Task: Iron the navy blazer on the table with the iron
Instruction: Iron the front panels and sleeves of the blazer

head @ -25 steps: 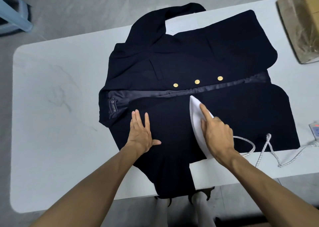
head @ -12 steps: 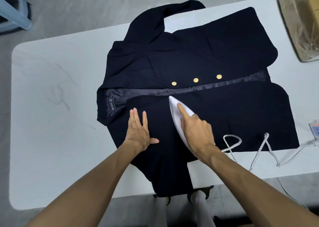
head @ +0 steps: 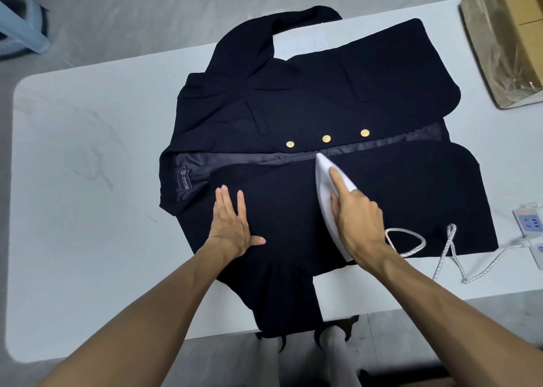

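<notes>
On the table (head: 88, 181): we see the navy blazer (head: 411, 204) spread flat, front up, across the middle, collar toward the left edge and hem toward the right edge; one sleeve (head: 288, 298) hangs over the near edge.
White iron (head: 324, 178): it sits flat on the nearer front panel, its tip touching the strip of lining (head: 235, 163) that shows between the two panels, just below the three gold buttons (head: 326, 139).
Our right hand (head: 358, 225): it grasps the iron from above, fingers wrapped about it, forefinger stretched along the top toward the tip.
Our left hand (head: 232, 225): it lies flat on the blazer, fingers straight and close together, thumb out, pressing the cloth left of the iron and apart from it.
Braided cord (head: 451, 228): it loops from behind the right hand over the blazer and the table toward the power strip (head: 529, 228) at the right edge.
Sewn label (head: 184, 179): on the lining near the collar, just beyond our left fingertips.
Brown cardboard box (head: 505, 48): at the far right corner.
</notes>
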`<state>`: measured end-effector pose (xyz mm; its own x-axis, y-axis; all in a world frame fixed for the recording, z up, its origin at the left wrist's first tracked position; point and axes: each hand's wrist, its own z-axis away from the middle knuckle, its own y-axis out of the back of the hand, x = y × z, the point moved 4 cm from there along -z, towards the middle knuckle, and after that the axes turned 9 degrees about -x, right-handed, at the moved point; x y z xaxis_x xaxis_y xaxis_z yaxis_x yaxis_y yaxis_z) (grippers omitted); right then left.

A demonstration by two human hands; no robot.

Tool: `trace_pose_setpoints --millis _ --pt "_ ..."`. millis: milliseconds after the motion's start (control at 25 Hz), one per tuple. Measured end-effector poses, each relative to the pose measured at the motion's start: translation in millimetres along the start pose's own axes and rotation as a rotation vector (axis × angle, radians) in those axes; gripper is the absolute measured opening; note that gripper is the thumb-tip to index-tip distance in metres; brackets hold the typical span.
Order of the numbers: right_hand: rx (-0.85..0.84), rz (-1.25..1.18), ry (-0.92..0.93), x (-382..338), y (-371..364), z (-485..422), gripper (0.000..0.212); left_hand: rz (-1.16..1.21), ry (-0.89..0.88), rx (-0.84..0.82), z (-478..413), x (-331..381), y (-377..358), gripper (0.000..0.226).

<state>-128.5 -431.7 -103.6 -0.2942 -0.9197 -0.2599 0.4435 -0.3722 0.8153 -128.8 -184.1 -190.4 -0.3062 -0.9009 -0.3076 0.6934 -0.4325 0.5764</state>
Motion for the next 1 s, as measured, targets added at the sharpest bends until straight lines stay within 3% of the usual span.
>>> trace_pose_setpoints --millis 160,360,480,560,640,720,800,920,1000 --pt "-0.087 0.089 0.148 -32.1 -26.6 18.0 0.052 -0.002 0.0 -0.016 2.7 1.1 2.3 0.124" --pt "0.057 0.039 -0.039 9.0 -14.8 2.6 0.051 0.023 -0.027 -0.034 9.3 -0.8 6.5 0.122" --pt "0.02 -0.014 -0.007 10.3 -9.6 3.8 0.051 0.113 -0.073 -0.032 21.7 -3.5 18.4 0.112" --pt "0.025 -0.025 -0.042 4.7 -8.0 6.7 0.051 0.388 -0.139 0.204 32.5 -19.4 33.4 0.088" --pt "0.152 0.047 -0.043 -8.9 -0.2 7.0 0.058 0.576 -0.068 0.508 40.8 -51.3 43.0 0.078" --pt "0.246 0.066 0.165 -44.7 4.6 2.1 0.068 0.77 0.064 0.545 35.2 -85.3 39.6 0.083" --pt "0.136 0.055 0.434 -97.6 -3.5 -14.2 0.069 0.933 0.12 0.402 22.7 -108.3 29.5 0.068" --pt "-0.074 0.07 0.484 -151.7 -26.7 -60.2 0.057 0.755 -0.013 0.436 17.0 -119.4 24.9 0.022" --pt "-0.073 0.146 0.487 -163.2 -34.0 -78.0 0.036 0.625 -0.144 0.538 19.8 -117.3 22.7 0.023"
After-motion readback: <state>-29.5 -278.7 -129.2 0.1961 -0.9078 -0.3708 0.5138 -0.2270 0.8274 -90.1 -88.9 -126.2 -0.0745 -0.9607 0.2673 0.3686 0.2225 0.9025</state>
